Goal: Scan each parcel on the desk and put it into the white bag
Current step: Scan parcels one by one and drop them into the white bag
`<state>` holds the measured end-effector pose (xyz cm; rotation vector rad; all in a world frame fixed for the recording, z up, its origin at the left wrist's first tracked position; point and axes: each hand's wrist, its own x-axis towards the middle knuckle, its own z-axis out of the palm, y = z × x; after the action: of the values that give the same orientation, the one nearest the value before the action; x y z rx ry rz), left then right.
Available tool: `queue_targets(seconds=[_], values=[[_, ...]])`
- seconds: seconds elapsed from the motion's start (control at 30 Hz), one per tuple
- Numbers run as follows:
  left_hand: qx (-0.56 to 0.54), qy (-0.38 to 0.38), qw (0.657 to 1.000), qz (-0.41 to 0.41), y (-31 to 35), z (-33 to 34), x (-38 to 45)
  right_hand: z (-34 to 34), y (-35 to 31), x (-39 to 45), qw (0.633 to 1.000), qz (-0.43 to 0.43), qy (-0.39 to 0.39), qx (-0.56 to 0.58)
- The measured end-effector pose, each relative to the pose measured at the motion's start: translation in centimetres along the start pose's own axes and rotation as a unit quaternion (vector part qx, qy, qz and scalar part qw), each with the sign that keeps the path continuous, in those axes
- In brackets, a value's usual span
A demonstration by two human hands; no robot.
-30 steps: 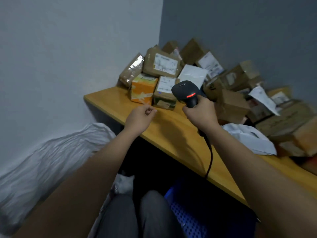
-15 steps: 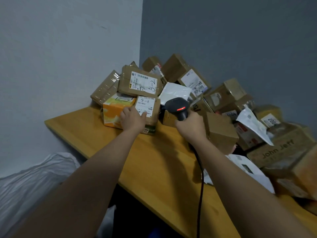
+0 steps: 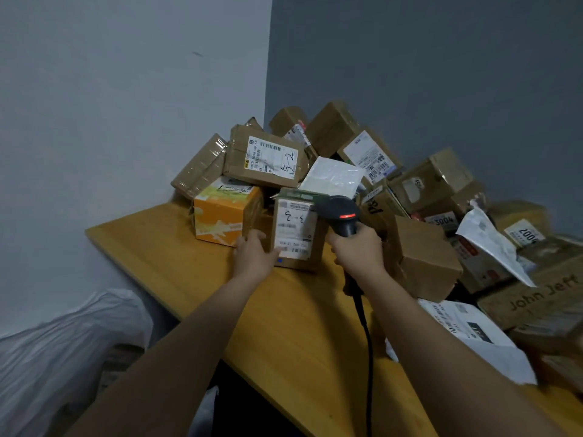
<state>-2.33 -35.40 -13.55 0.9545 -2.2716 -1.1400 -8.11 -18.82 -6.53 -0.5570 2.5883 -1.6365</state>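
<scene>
The parcel (image 3: 295, 230), a small brown box with a white label marked "3-3", stands at the front of the heap on the wooden bench (image 3: 284, 326), just right of an orange box (image 3: 222, 216). The left hand (image 3: 255, 255) grips its lower left corner, thumb on the label face. The right hand (image 3: 358, 247) is clenched around the handle of a black scanner (image 3: 342, 212), whose red light glows beside the label. The white bag (image 3: 60, 351) lies below the bench's left edge.
</scene>
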Motion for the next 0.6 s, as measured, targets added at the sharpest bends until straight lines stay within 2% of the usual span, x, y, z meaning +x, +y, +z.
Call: queue_targets(seconds=[0.13,0.23,0.4,0.6], values=[[-0.025,-0.006,1.0,0.013,0.1,-0.2,-1.0,-1.1,-0.1,-0.8,0.999,0.007,0.016,0.043],[0.001,-0.014,0.994,0.108,2.3,-1.5,-1.0,-1.9,-0.2,-1.0,0.998,0.006,0.028,0.061],[0.171,-0.05,0.951,0.253,7.2,-2.8,1.1,-3.2,-0.8,-1.0,0.997,0.005,0.041,0.06],[0.4,-0.12,0.868,0.268,10.1,-1.8,3.9,-4.3,-0.4,-1.1,0.999,0.011,0.025,0.027]])
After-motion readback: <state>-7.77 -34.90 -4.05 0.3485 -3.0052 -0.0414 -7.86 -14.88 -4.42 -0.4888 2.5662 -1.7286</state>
